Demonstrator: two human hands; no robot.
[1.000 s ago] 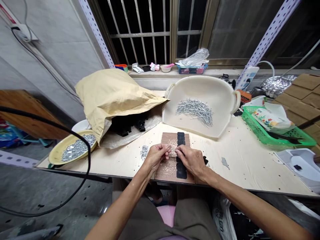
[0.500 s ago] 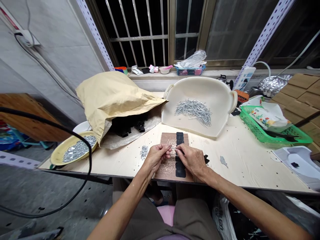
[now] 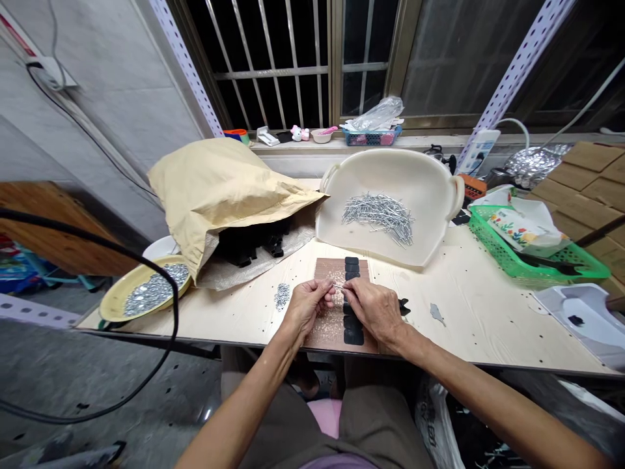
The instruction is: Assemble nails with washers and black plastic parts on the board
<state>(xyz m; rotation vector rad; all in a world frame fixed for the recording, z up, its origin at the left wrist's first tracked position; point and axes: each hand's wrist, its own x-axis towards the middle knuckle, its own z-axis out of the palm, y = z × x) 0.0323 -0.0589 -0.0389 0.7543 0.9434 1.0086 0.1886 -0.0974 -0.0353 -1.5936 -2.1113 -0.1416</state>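
Over a brown board point(image 3: 325, 333), my left hand point(image 3: 311, 301) and my right hand point(image 3: 374, 307) meet fingertip to fingertip, both pinched closed. A thin silvery metal pin point(image 3: 338, 286) spans the gap between them. Any smaller piece in the left fingertips is too small to make out. A column of black rounded pads point(image 3: 353, 335) lies along the board, partly under my right hand. Left of my left hand rests a small heap of tiny metal pieces point(image 3: 282, 296). Beyond the hands, a white basin point(image 3: 336, 238) holds many similar pins point(image 3: 378, 215).
A yellow dish point(image 3: 108, 306) of flat metal pieces stands left. Behind it, an open tan sack point(image 3: 209, 176) shows black parts point(image 3: 244, 251). Right are a forked black piece point(image 3: 404, 307), a grey scrap point(image 3: 437, 314), a green basket point(image 3: 532, 279) and a white plastic tray point(image 3: 581, 319).
Both hands stay over the board with the pin between their fingertips. The right fingers have shifted very slightly; everything else keeps its place.
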